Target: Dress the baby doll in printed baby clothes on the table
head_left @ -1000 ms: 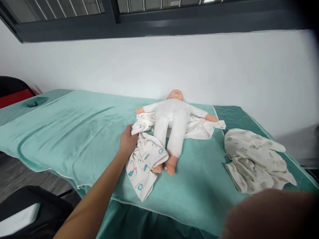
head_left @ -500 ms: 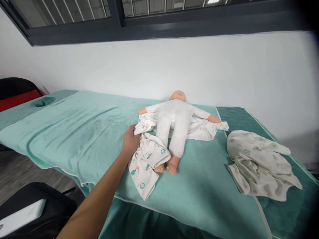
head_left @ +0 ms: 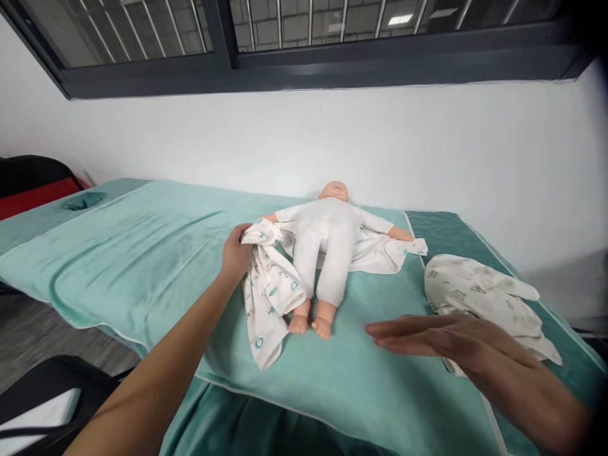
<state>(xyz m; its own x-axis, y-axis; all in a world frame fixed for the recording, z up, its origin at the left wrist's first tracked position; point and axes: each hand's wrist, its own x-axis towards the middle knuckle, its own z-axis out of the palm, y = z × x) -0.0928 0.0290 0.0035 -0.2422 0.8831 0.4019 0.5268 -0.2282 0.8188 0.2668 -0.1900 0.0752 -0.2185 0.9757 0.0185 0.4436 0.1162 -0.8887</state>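
Observation:
A baby doll in a white cloth body lies on its back, arms spread, feet toward me. Under it spreads a white printed baby garment, part of it bunched on the doll's left-of-view side. My left hand grips that garment's edge beside the doll's arm. Over the bed, right of the doll's feet, my right hand hovers with fingers stretched out, holding nothing. Behind it, partly covered by the hand, lies a second white printed garment.
The bed has a light green cover and stands against a white wall. A dark-framed window is above. At lower left are a black chair or bag and a white device.
My right hand has come into view from the right. My left hand has moved slightly left with the garment, drawing it away from the doll's legs.

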